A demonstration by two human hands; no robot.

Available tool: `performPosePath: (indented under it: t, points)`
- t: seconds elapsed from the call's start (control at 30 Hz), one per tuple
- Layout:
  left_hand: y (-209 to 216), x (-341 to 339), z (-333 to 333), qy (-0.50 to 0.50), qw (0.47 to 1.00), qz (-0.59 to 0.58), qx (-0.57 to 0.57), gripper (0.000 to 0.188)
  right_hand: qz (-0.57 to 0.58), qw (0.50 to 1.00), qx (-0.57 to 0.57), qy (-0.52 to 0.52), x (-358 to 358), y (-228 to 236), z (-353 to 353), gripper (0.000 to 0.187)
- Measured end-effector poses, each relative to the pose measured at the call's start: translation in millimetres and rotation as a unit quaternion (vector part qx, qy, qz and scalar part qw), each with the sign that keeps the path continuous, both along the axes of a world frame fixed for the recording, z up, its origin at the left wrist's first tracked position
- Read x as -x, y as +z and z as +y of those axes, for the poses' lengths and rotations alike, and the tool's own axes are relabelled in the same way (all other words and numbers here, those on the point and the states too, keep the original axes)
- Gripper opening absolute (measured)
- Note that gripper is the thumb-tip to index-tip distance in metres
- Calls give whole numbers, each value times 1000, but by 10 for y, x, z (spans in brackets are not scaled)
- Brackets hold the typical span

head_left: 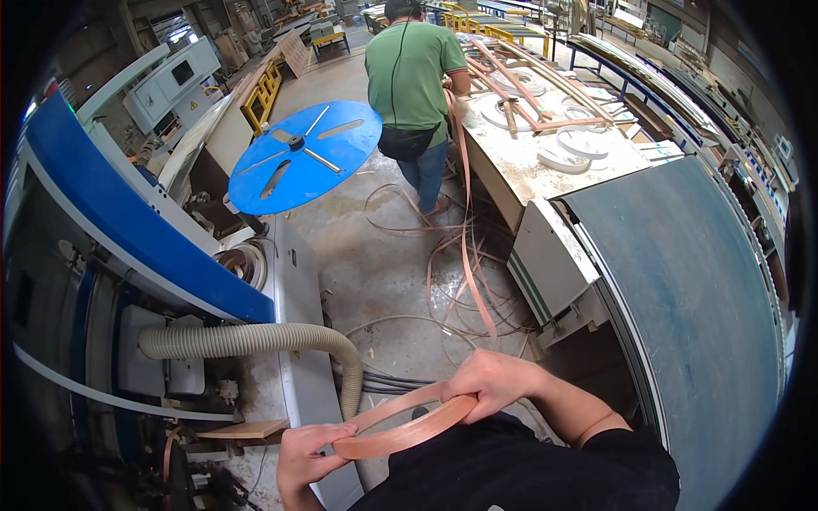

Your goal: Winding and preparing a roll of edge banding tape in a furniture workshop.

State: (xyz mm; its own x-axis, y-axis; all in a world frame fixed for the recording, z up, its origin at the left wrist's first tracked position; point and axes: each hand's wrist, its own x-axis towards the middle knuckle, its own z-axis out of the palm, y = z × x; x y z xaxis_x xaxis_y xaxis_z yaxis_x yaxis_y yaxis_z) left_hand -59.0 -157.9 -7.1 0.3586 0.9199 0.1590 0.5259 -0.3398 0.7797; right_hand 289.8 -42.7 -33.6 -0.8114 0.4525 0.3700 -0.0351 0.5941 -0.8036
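Note:
A coil of pinkish-brown edge banding is stretched into a long loop between my two hands, in front of my body. At its left end, my left hand pinches the loop between thumb and fingers. My right hand is closed around the other end, higher and further right. A long loose strip of similar banding runs from beside a co-worker down to just beyond my right hand. Whether this strip joins the coil is hidden by the hand.
A co-worker in a green shirt stands ahead at a worktable with frames and coils. Left are a blue slotted disc, a machine and a ribbed hose. Loose strips tangle on the floor. A dark-topped conveyor stands right.

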Motion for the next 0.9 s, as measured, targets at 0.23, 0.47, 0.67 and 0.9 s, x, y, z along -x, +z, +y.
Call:
performPosePath:
  t: [0.23,0.47,0.67,0.9]
  points:
    - [-37,-67,30,42,998,-4,-41,43,17,999,-3,-30,-1,21,-51,25]
    - [-145,-102,71,69,996,-7,-61,44,5,999,16,-36,-90,99,-76,24]
    - [-199,-25,25,43,999,-19,-4,35,8,999,34,-40,-120,113,-70,21]
    - [-86,-184,106,66,997,-19,-48,41,-9,999,31,-28,-96,95,-85,23]
